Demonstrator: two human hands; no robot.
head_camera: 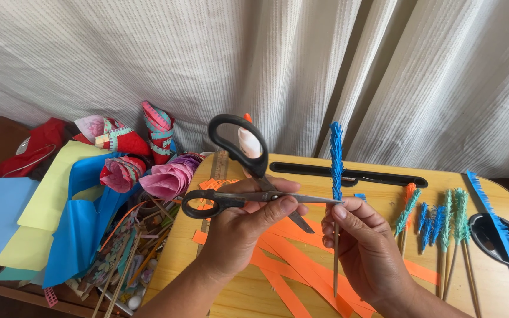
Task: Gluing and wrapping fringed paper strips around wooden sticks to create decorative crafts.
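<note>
Head view: scissors (248,176) blade tip touches blue stick (336,159).

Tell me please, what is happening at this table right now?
A person sits at a small wooden table doing paper craft. The left hand holds black-handled scissors with open blades. The right hand holds a thin stick wrapped in blue fringed paper, and a blade tip touches it. Orange paper strips lie underneath; finished fringed sticks lie to the right.
</note>
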